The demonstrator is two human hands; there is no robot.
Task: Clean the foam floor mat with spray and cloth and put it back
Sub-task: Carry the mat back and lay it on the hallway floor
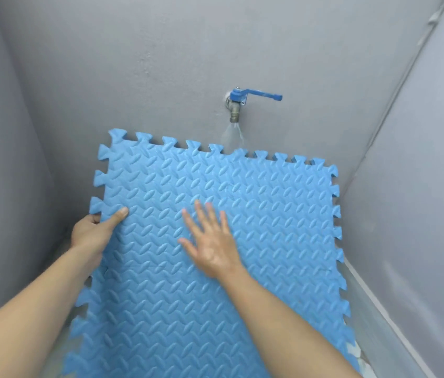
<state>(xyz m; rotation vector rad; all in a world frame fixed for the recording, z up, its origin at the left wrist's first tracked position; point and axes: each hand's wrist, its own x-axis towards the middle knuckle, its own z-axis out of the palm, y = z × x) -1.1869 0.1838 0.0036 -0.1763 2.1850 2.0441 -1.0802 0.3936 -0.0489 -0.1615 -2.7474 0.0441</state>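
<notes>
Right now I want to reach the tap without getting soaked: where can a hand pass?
Free: the wall above the foam mat, right of the tap under its blue lever. Also the wall left of the tap. Crowded: directly below the spout, where water sprays onto the mat's top edge. Left hand grips the mat's left edge; right hand lies flat mid-mat.

Grey walls (215, 50), blue-handled tap (238, 105)

The left hand (92, 233) curls its fingers out of sight behind the blue textured interlocking foam floor mat (256, 214); the mat's lower edge, below that grip, is cut off. The right hand (210, 241) is motion-blurred.
</notes>
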